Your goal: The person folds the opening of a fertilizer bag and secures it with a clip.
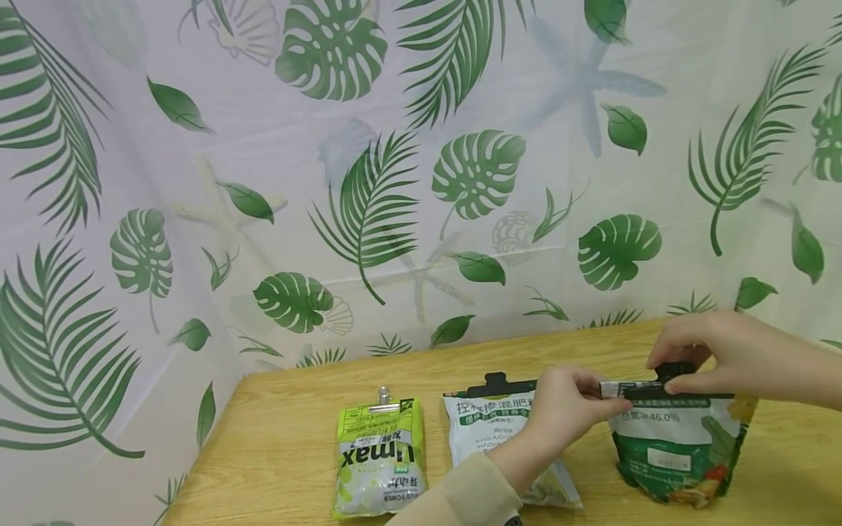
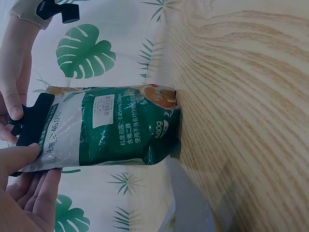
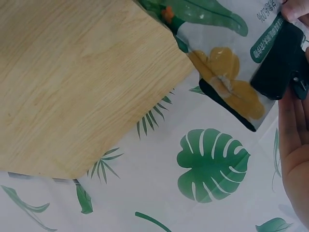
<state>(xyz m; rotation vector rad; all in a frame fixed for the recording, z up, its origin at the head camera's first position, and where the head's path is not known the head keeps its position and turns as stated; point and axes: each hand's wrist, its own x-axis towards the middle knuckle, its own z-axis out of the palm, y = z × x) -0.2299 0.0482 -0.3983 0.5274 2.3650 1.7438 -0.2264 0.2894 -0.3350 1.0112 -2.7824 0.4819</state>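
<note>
A green-and-white fertilizer bag [image 1: 677, 446] with vegetable pictures is held upright at the right of the table. A wide black bag clip [image 1: 700, 389] lies across its top edge. My right hand [image 1: 730, 356] grips the clip from the right, thumb in front and fingers behind. At the bag's upper left corner my left hand [image 1: 572, 405] pinches the top edge, its thumb on the front. In the left wrist view the clip [image 2: 36, 118] spans part of the bag's top, and the bag's base [image 2: 176, 121] is right at the tabletop.
A white fertilizer bag [image 1: 483, 431] with a black clip [image 1: 496, 385] lies behind my left forearm. Further left lies a lime-green bag [image 1: 380, 467] with a metal binder clip [image 1: 384, 400]. A leaf-print cloth [image 1: 421, 183] hangs behind the wooden table [image 1: 263, 446].
</note>
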